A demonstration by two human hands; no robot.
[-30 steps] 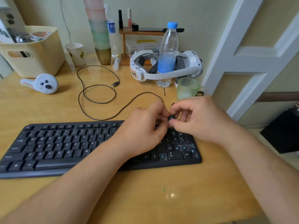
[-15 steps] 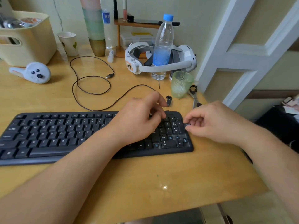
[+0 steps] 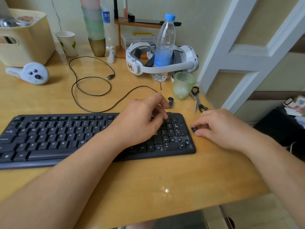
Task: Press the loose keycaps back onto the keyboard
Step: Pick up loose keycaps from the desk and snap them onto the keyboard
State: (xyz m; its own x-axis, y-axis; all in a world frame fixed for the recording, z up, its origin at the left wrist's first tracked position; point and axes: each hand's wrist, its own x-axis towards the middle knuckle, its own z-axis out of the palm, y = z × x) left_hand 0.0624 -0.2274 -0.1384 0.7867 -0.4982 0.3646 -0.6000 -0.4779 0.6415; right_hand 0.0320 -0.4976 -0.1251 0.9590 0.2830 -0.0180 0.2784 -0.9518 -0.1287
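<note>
Both forearms stretch across the near edge of the wooden table, hands apart. The right hand sits just off the keyboard's right end, fingers curled, thumb and fingertips pinching a small black keycap with faint white print I can't read. The left hand lies over the black keyboard between the letter block and the number pad, fingers bent down onto the upper keys; whether it holds anything I cannot tell.

On the keyboard the legends read clearly: Q W E R T Y, then "End", "Ins", "Del", "PgUp" on the pad. Several bare sockets show blue stems along the pad's lower rows and beside the arrow keys.

Just behind the keyboard, near the left fingertips, another loose keycap lies on the wood. Scissors with black handles lie to the right, beside a green textured cup. A black USB cable loops across the middle.

Further back, a water bottle with a blue cap stands inside a white headset whose orange sticker reads "149". To the left, a white controller, a paper cup, a stack of tinted cups and a cream basket. A small wooden shelf stands at the wall.
</note>
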